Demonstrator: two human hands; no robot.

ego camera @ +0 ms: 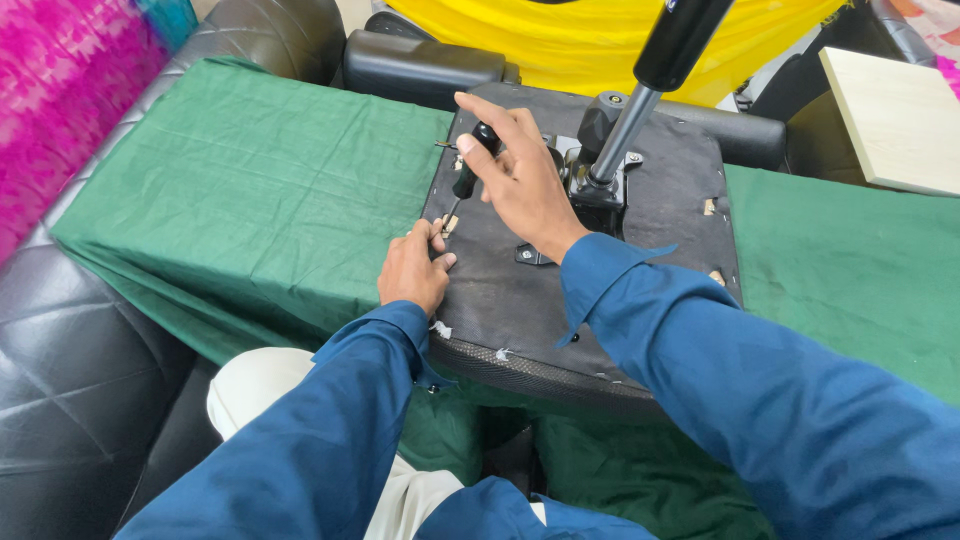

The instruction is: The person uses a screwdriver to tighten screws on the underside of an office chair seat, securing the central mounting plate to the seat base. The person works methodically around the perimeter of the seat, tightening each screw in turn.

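Blue sleeves (700,380) are seen nearest the camera, both forearms reaching forward over a green cloth (240,200) spread across black seating. Upturned chair seat base (560,290): laid flat on the cloth, black underside up, with a gas-lift column (640,90) rising from the centre mechanism and tilting up and to the right. Right hand (525,180): closed around the black handle of a screwdriver (465,180), whose long axis is angled down and slightly left, tip lowered at the base's left edge. Left hand (412,270): pinched at that same edge, fingertips just beside the tip; what is pinched cannot be told. Left hand lies nearer the tip; right hand sits above it.
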